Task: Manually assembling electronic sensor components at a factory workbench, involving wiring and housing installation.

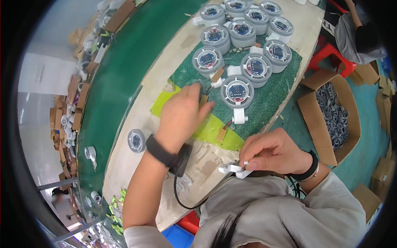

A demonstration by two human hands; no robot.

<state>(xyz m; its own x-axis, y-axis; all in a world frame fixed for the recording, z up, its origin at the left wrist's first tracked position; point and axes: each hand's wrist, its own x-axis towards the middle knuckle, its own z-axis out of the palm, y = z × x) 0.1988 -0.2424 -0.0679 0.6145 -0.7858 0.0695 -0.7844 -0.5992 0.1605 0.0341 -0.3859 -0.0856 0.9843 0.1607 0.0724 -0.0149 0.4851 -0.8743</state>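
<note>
Here we are at the pale bench [175, 62], and our right hand [275, 155] has the close work: thumb and forefinger pinch together on a small white plastic part [228, 168], held just over the bench's near edge, close to our shirt [256, 194]. A tiny white connector [246, 163] pokes out at the thumb tip; whether it is joined to that part, we can't tell. Our left hand [180, 115] is spread, fingers forward and thumb apart, above the yellow-green sheet [211, 130], with a brown tab [204, 99] near the thumb; touching or not, we can't say. The white part looks light and stiff, smooth enough to turn between the fingertips, so we'd judge a grip on its broad body safest, keeping pressure off the connector, which looks the fragile bit. Ahead of us, round grey-rimmed housings crowd the green patterned mat [264, 105], and the nearest housing [237, 94] shows its blue circuit board [237, 88] face up. A white block [239, 117] juts from it toward us, with a red wire [228, 123] and another brown tab [221, 134] just beside; those thin leads look soft and easily tugged, so we'd hold such a housing by its rigid rim.
</note>
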